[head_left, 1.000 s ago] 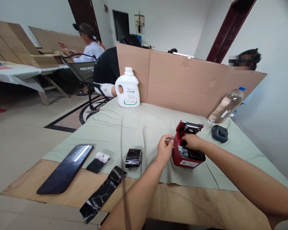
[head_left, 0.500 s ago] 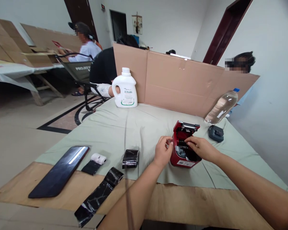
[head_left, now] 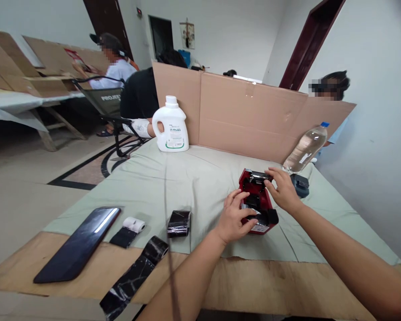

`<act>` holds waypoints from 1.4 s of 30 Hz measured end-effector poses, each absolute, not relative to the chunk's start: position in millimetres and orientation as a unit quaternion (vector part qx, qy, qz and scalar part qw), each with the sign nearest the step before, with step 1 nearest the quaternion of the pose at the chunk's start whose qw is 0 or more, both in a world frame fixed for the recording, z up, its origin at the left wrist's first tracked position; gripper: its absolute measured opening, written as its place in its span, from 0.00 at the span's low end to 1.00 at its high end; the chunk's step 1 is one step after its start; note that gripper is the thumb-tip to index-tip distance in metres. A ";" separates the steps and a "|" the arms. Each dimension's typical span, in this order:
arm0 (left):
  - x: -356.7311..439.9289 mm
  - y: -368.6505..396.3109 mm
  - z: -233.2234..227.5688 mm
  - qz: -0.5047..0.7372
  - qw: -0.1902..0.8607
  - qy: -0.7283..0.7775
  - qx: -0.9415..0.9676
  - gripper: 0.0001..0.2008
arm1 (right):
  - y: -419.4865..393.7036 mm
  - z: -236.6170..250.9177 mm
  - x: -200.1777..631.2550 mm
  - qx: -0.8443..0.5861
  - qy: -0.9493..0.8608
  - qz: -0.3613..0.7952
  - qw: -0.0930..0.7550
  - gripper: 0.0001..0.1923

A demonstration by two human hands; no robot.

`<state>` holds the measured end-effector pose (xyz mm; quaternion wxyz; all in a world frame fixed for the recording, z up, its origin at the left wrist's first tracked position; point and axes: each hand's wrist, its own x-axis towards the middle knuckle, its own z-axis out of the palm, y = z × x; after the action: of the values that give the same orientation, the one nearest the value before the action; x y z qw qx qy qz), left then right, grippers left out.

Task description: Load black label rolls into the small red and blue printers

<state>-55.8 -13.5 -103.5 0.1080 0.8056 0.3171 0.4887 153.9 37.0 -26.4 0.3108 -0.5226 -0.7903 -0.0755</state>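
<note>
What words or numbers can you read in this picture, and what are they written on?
"PROJE": white letters on the back of the folding chair; the rest is hidden.
White bottle: a green and dark label, too small to read.
Red printer, held by the left hand and right hand: its white sticker is too blurred to read.
Clear bottle: white label, unreadable.

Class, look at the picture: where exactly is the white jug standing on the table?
In the head view, the white jug stands upright at the far left of the green cloth, against the left end of the cardboard screen.
</note>
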 end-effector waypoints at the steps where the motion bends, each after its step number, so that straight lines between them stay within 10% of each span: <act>1: -55.8 -13.5 -103.5 0.491 0.106 0.317 0.804 0.10 | 46.0 -28.6 155.0 -0.531 -0.788 -0.070 0.305 0.23; 11: -55.6 -15.6 -101.4 0.479 0.105 0.344 0.801 0.09 | 7.5 -64.8 155.3 -0.508 -0.771 0.026 0.385 0.22; 21: -54.7 -11.0 -105.7 0.419 0.211 0.323 0.822 0.33 | -28.4 -112.9 145.5 -0.472 -0.739 -0.018 0.480 0.21; 42: -56.0 -6.3 -107.7 0.459 0.256 0.321 0.788 0.25 | -27.2 -122.0 139.2 -0.480 -0.706 -0.029 0.520 0.22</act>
<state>-56.0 -6.3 -107.7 0.2563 0.7876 0.3207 0.4595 139.2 -27.2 -122.0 0.5197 -0.4805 -0.7058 -0.0293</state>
